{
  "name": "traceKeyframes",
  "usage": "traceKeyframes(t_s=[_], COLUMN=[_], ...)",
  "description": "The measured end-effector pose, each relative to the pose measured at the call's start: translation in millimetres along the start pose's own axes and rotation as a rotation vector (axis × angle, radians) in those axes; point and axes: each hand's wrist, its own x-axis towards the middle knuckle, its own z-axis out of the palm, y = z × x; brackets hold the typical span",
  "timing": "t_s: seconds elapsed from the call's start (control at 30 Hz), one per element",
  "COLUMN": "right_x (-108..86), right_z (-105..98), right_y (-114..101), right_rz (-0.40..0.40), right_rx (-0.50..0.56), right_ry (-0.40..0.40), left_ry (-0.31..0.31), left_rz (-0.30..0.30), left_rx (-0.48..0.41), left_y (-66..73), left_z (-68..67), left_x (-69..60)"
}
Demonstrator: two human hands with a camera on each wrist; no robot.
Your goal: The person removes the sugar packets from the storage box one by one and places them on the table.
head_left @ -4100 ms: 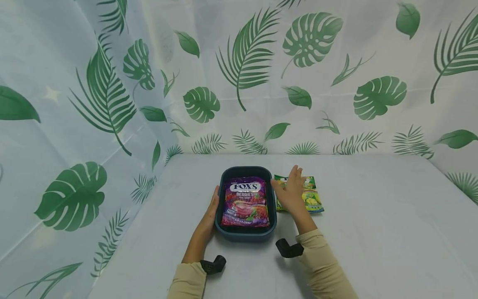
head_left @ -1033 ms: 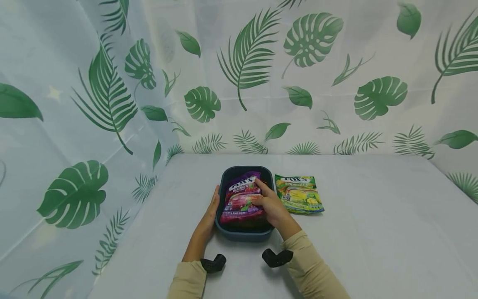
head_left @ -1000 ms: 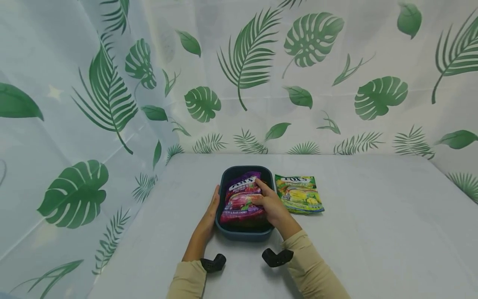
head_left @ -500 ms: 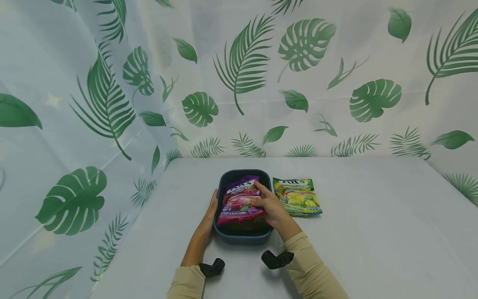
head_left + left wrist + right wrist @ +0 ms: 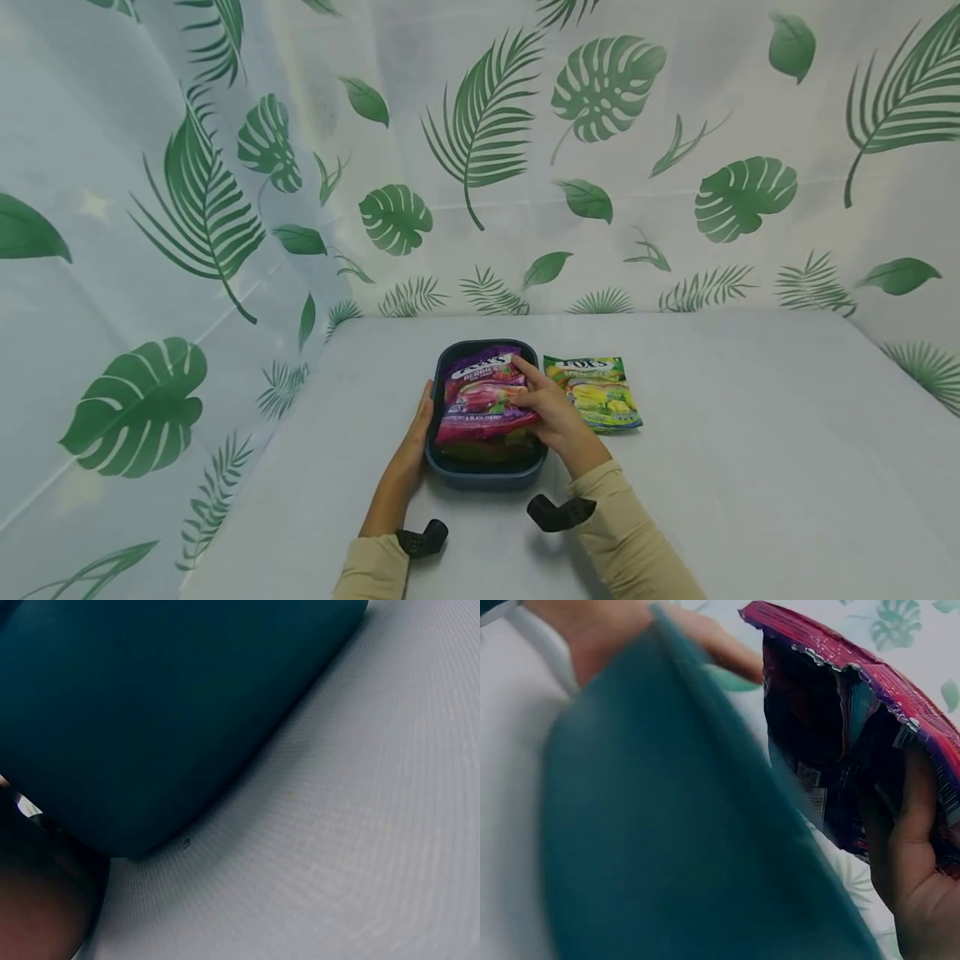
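Observation:
A dark blue plastic bin (image 5: 486,481) stands on the table. My left hand (image 5: 408,450) lies along its left wall with fingers extended. A purple Fox's Berries candy bag (image 5: 480,400) is tilted at the bin's opening, its right edge pinched by my right hand (image 5: 558,417). The right wrist view shows the candy bag's dark back, my right hand's fingers (image 5: 915,847) against it and the bin wall (image 5: 652,810) beside it. Something dark greenish shows under the bag; its kind is unclear. In the left wrist view the bin's outer wall (image 5: 165,712) fills the upper left.
A green-yellow Fox's candy bag (image 5: 596,396) lies flat on the table just right of the bin, partly behind my right hand. The white tabletop (image 5: 735,433) extends to both sides. A leaf-printed cloth (image 5: 495,192) hangs behind and at the left.
My right hand, earlier spread above the green-yellow candy bag, has moved left and now pinches the purple bag. That bag, flat before, is tilted and slightly raised. My left hand stays at the bin.

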Motion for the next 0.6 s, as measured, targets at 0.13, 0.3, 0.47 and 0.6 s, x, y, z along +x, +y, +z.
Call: traceKeyframes(t_s=[0.13, 0.3, 0.47, 0.6], right_x=[-7.7, -24.4, -38.2, -48.8], right_z=[-10.1, -37.9, -69.8, -92.8], right_y=[-15.9, -39.2, -64.2, -79.8], right_rz=[-0.028, -0.104, -0.191, -0.198], right_rx=[0.011, 0.003, 0.018, 0.075], right_ry=[-0.016, -0.045, -0.033, 0.006], left_ry=[-0.005, -0.017, -0.003, 0.002], left_rz=[0.014, 0.011, 0.021, 0.022], left_rx=[-0.003, -0.008, 0.004, 0.005], left_y=[-0.1, -2.1, 0.1, 0.1], left_z=[-0.2, -0.3, -0.6, 0.9], left_x=[-0.9, -2.9, -0.7, 0.6])
